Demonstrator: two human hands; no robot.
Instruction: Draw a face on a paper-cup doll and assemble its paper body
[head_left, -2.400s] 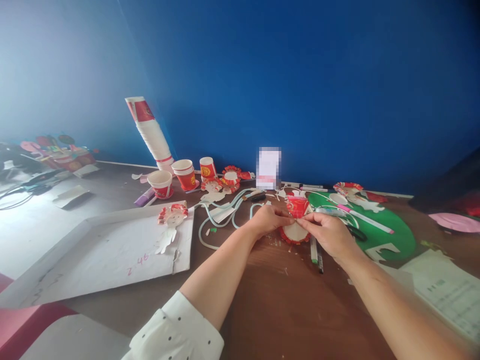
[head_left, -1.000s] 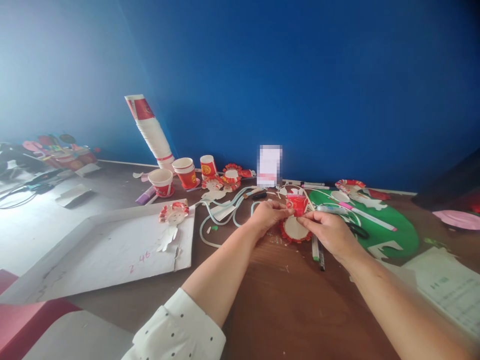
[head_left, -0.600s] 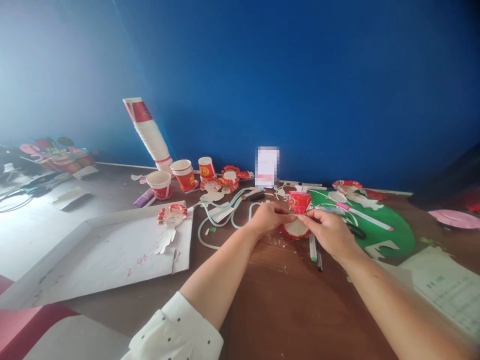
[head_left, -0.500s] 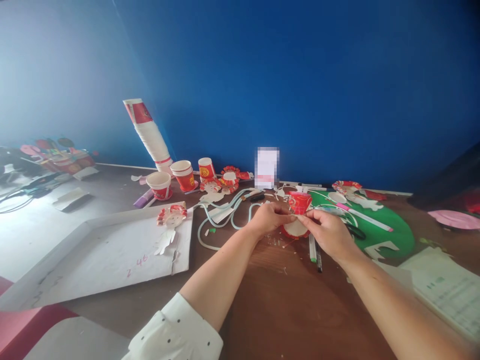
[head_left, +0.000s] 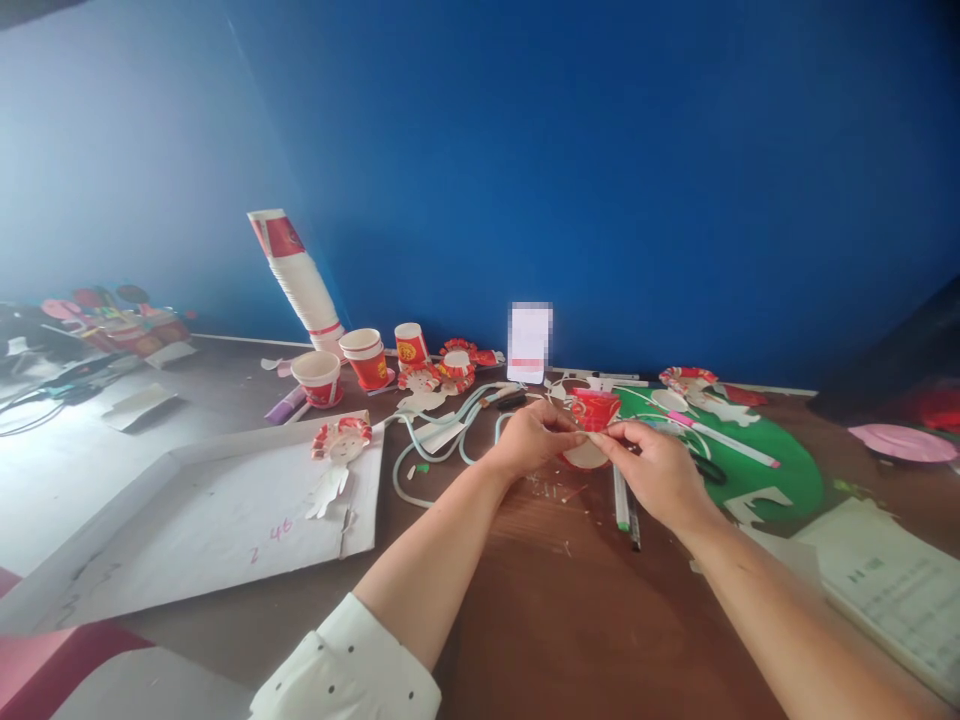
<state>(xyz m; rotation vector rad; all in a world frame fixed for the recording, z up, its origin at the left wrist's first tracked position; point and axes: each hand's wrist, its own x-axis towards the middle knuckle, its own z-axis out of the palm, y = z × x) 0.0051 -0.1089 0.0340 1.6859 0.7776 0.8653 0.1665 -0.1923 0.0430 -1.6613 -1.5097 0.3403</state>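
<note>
On the brown wood-grain counter (head_left: 540, 600), left side, a shallow white tray (head_left: 202, 530) with a red-fringed paper cutout (head_left: 341, 438) lying near its right edge; beyond it, a tall, leaning stack of paper cups (head_left: 304, 285) and, nearby, one red cup nested in another (head_left: 364, 358); at centre, between left hand (head_left: 529, 438) and right hand (head_left: 660, 470), a red-and-white paper piece (head_left: 596, 408); pinched at mid-length by both, thumbs against index fingers, tips close together, other fingers curled or hidden; crumpled red above, rounded white below.
</note>
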